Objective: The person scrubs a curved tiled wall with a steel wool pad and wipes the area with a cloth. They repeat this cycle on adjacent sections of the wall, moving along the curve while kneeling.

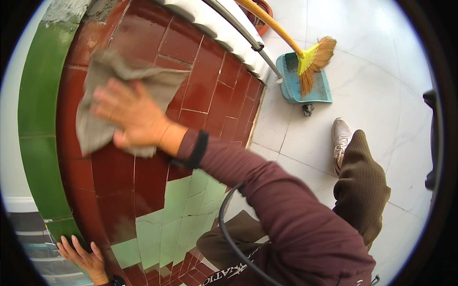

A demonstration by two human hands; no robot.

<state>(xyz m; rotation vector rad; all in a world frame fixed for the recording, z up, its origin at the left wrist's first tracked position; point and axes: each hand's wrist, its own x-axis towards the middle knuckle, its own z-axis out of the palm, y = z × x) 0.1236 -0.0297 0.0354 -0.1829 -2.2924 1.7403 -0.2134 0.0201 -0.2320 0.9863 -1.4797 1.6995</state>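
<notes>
A grey-beige cloth (96, 103) lies spread over glossy dark-red wall tiles (118, 175). My right hand (128, 111) presses it flat against them, fingers spread; hand and cloth are blurred by motion. At the lower left, my left hand (84, 255) rests with fingers apart on the rounded green tile edging (39, 118). Pale-green tiles (179, 203) form a stepped pattern among the red ones, below my right forearm.
A blue dustpan (325, 91) with a metal handle and a straw broom (318, 60) stand on white floor tiles (365, 93). Dark debris (307, 109) lies beside the pan. A terracotta-coloured pot (264, 18) sits behind a white scalloped edge (218, 25). A dark cable (223, 218) hangs before me.
</notes>
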